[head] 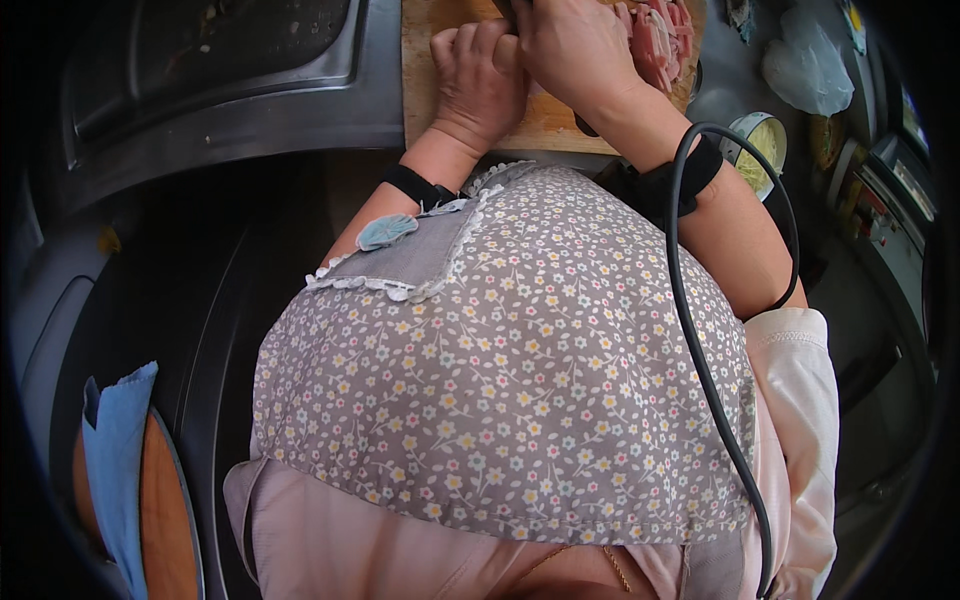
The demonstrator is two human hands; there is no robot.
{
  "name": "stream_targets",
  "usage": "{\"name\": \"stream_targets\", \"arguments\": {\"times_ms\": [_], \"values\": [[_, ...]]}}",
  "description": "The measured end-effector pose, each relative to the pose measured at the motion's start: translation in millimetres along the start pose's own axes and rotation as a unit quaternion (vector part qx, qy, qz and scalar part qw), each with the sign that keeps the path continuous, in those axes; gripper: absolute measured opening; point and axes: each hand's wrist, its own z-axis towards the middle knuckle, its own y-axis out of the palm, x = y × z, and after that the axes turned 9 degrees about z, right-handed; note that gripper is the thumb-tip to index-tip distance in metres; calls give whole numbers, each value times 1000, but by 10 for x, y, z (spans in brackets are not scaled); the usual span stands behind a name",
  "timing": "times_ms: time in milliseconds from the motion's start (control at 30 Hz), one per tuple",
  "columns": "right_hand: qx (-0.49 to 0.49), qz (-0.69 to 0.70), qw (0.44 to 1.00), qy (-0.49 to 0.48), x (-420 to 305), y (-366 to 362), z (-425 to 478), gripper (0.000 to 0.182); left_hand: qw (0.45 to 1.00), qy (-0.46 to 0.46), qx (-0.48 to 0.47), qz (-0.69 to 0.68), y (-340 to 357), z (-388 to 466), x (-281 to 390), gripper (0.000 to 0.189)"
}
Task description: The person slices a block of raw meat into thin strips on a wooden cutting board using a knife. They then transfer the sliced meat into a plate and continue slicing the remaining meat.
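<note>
My left hand [480, 79] rests on the wooden cutting board [427, 45] with its fingers curled. Whatever lies under its fingers is hidden. Right against it, my right hand [574, 56] is closed around a knife. The dark end of the knife handle [586, 126] shows below the palm, and a dark part of the knife also shows at the top edge of the view. Pink meat cut into strips [660, 45], probably ham, is heaped on the board to the right of my right hand. A little pink shows between the two hands.
Left of the board is a metal sink [375, 82] with food scraps. To the right are a bowl of pale shreds [761, 154] and a clear plastic bag [810, 71]. A black cable [694, 330] loops beside my right arm. A blue cloth [124, 450] hangs at lower left.
</note>
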Motion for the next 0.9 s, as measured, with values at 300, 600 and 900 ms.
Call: {"name": "stream_targets", "arguments": {"times_ms": [300,600,900], "values": [[-97,-12,994,51,-115,-407,-587,21,999,14,38,34,-16,158,-235,24],[6,40,999,20,127,-254,-351,18,998,43,37,-5,44,308,-146,20],[63,67,996,-8,-26,116,-361,18,998,34,-2,51,-22,200,-430,19]]}}
